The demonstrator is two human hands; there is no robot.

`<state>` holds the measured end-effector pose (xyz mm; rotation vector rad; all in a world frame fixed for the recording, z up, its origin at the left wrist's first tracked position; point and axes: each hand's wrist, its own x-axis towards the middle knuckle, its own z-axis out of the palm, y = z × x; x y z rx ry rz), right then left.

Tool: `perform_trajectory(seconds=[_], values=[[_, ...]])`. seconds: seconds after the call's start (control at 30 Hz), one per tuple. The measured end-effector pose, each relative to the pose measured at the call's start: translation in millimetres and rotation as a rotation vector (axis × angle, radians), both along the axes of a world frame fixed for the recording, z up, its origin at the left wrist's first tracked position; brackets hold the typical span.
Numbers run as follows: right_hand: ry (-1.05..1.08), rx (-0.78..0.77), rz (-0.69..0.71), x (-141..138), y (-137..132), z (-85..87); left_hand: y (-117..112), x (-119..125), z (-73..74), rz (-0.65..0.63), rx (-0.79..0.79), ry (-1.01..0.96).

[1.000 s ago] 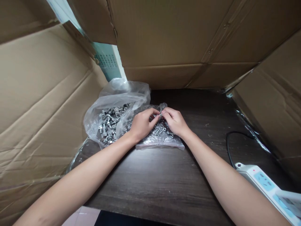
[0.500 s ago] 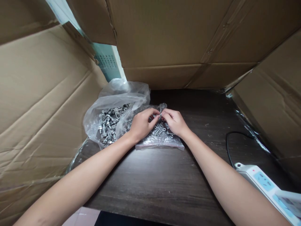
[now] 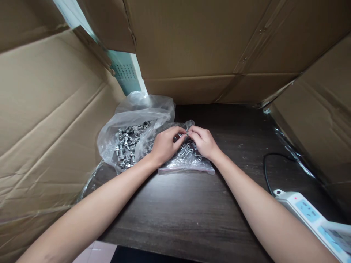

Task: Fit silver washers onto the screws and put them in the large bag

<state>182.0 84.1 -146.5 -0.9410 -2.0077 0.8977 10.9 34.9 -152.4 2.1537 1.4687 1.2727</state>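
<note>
My left hand (image 3: 165,145) and my right hand (image 3: 204,141) meet fingertip to fingertip over a small clear bag of screws (image 3: 189,161) lying on the dark wooden table (image 3: 192,212). Both hands pinch one small metal screw part (image 3: 187,133) between thumbs and fingers. To the left lies a larger clear plastic bag (image 3: 131,135), open and holding several silvery bolts with washers (image 3: 126,146).
Brown cardboard sheets wall in the table on the left (image 3: 49,120), back (image 3: 214,51) and right (image 3: 320,117). A white power strip (image 3: 309,215) with a black cable (image 3: 267,171) lies at the near right corner of the table.
</note>
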Motion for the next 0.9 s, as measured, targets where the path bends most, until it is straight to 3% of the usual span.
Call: perform_trajectory(seconds=[0.3,0.9], values=[[0.035,0.068,-0.019,-0.6,0.2,-0.7,-0.7,0.2,1.1,0.010,-0.007,0.006],[0.004,-0.026,-0.006,0.5,-1.6,1.6,-0.5,0.0,0.0,0.017,-0.024,-0.003]])
